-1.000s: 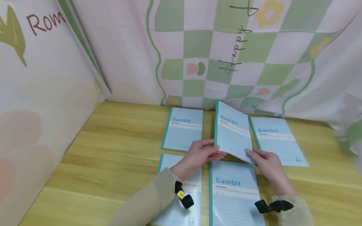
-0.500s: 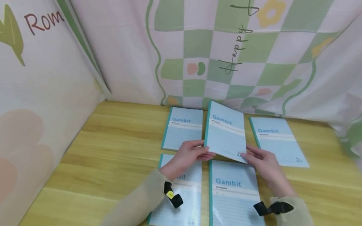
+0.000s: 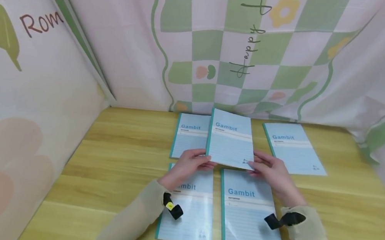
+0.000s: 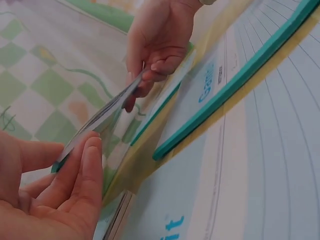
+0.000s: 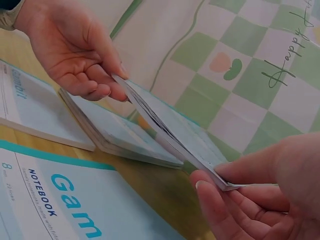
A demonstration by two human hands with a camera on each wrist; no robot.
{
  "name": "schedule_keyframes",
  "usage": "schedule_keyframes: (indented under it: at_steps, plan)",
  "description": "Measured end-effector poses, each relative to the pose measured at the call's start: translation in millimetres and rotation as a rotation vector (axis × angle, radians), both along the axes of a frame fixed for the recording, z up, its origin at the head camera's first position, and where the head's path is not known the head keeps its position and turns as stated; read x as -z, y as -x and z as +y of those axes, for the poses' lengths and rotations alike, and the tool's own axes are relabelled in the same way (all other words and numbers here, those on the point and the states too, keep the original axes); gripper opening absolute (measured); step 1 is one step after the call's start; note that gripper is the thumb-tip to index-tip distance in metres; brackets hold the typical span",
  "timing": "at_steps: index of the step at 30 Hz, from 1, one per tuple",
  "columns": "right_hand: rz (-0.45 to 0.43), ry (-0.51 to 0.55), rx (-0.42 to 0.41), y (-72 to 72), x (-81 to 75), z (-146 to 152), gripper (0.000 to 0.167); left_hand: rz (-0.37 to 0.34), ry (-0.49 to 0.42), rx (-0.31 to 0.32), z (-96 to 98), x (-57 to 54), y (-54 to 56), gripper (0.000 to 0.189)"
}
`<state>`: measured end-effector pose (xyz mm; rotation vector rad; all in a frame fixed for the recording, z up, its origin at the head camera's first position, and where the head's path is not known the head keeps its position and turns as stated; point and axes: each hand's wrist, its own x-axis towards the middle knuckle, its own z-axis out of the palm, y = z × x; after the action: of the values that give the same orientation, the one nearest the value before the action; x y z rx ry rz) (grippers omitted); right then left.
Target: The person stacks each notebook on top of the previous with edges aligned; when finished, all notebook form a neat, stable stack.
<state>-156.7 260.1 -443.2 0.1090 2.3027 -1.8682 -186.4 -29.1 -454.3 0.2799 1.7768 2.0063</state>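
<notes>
A light-blue Gambit notebook [image 3: 231, 139] with a teal spine is held up off the table, its near edge raised and its cover facing me. My left hand [image 3: 189, 166] pinches its near left corner, thumb on top and fingers beneath. At the near right corner my right hand [image 3: 274, 175] pinches it the same way, as the right wrist view shows with the right hand [image 5: 260, 195] at the pages' edge. The held notebook hides part of the back-left notebook [image 3: 190, 137]. Below the hands lie a front-left notebook [image 3: 189, 220] and a front-right notebook [image 3: 252, 222].
Another notebook [image 3: 294, 149] lies at the back right. The wooden table [image 3: 103, 173] meets a patterned curtain [image 3: 247, 55] at its far edge and a printed white panel [image 3: 35, 93] on the left. Both forearms cross the near side, each with a black wrist strap.
Both hands have carried the held notebook to the left, from between the back notebooks to partly over the back-left one. It is also less slanted. The notebooks on the table have stayed put.
</notes>
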Motion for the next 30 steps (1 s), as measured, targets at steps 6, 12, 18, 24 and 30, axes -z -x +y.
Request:
schedule_keyframes:
  at_steps: [6,12,18,24,30]
  plan:
    - [0.025,-0.034,-0.009,-2.8,0.1,-6,0.064,0.004,0.066,0.002,-8.2,0.7,-1.6,0.029]
    - [0.026,-0.073,-0.025,-7.4,1.4,-9,0.06,-0.018,0.11,0.029,-14.5,1.4,-5.4,0.033]
    - [0.028,-0.068,-0.061,-10.3,2.5,-15,0.061,0.018,0.181,-0.022,-26.7,3.2,-10.4,0.038]
    - [0.046,-0.064,-0.085,-11.7,4.0,-23,0.062,0.026,0.203,-0.084,-39.1,6.1,-12.1,0.045]
    - [0.04,-0.048,-0.109,-13.3,5.7,-32,0.062,0.035,0.279,-0.115,-49.1,10.2,-13.1,0.044]
